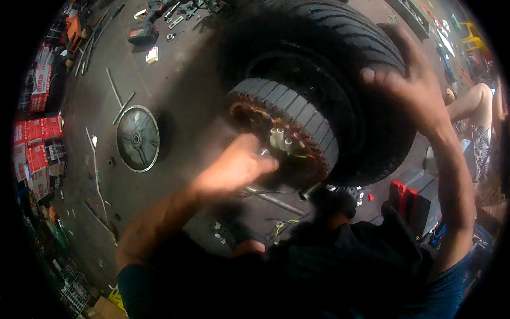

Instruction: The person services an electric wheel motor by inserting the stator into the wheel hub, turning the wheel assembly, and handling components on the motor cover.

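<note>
Here, red boxes (40, 130) stack far left; right hand (406, 80) spread on tyre (340, 48), left hand (239, 165) blurred, grip unclear.

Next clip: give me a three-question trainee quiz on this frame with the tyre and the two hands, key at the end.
1. True or false: the right hand rests on the outer tread of the tyre.
2. Which thing lies flat on the floor to the left of the tyre?
A. a round metal cover disc
B. a bucket
C. a coiled hose
3. Fill in: the left hand is at the ring of copper-coloured ______ on the motor core inside the wheel.

Key:
1. True.
2. A.
3. Windings. The hand is blurred, so whether its fingers grip anything cannot be told.
</note>
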A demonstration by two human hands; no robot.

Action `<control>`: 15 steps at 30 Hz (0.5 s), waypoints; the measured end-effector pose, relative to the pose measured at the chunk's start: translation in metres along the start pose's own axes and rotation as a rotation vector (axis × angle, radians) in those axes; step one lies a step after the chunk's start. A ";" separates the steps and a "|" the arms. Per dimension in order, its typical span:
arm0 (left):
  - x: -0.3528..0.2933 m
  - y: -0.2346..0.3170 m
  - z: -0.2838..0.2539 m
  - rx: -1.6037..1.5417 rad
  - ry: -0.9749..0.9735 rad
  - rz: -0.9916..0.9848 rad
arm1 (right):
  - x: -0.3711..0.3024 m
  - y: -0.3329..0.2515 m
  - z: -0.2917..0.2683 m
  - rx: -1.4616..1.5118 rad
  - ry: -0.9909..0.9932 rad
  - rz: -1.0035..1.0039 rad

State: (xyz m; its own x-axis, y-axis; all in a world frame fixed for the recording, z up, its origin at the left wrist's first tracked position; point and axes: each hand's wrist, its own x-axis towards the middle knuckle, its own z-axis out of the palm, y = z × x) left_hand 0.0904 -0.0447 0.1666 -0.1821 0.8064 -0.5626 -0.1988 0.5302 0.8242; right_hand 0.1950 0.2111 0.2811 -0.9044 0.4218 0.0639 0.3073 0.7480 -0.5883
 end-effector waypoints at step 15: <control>0.002 0.029 -0.002 0.004 -0.008 0.032 | 0.010 -0.006 0.003 -0.060 -0.010 -0.066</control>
State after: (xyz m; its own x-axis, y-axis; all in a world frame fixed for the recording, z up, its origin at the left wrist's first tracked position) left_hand 0.0822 -0.0287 0.1890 -0.1811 0.8250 -0.5354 -0.1890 0.5050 0.8422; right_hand 0.1830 0.2094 0.2826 -0.9261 0.3657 0.0929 0.2637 0.8035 -0.5337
